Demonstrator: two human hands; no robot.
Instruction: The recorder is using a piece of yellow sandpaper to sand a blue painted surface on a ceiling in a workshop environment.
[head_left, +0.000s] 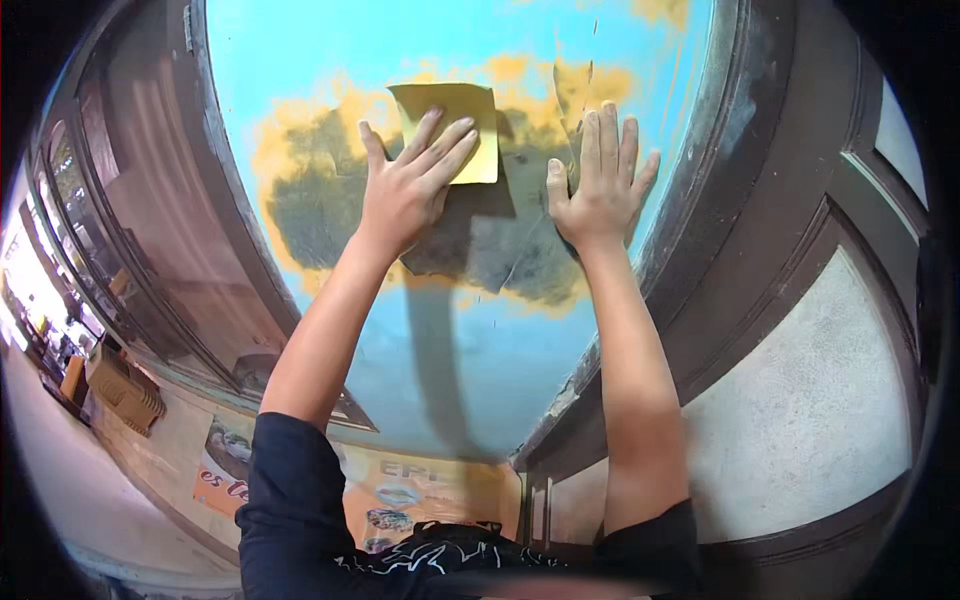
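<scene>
Before me is a wall panel painted light blue (480, 360), with a large patch (517, 247) worn or sanded through to grey, edged in orange-yellow. My left hand (409, 176) lies on a yellow sheet, apparently sandpaper (480, 142), pressing it flat on the upper part of the patch with fingers spread. The sheet's upper left corner lifts off and casts a shadow. My right hand (606, 172) rests with its fingers apart on the patch's right side, beside a crack in the surface, and holds nothing.
Dark wooden frames border the panel, with a glazed window (172, 187) on the left and a pale-panelled frame (810, 390) on the right. Below are printed posters (442, 487) and, lower left, a tan plastic object (124, 386).
</scene>
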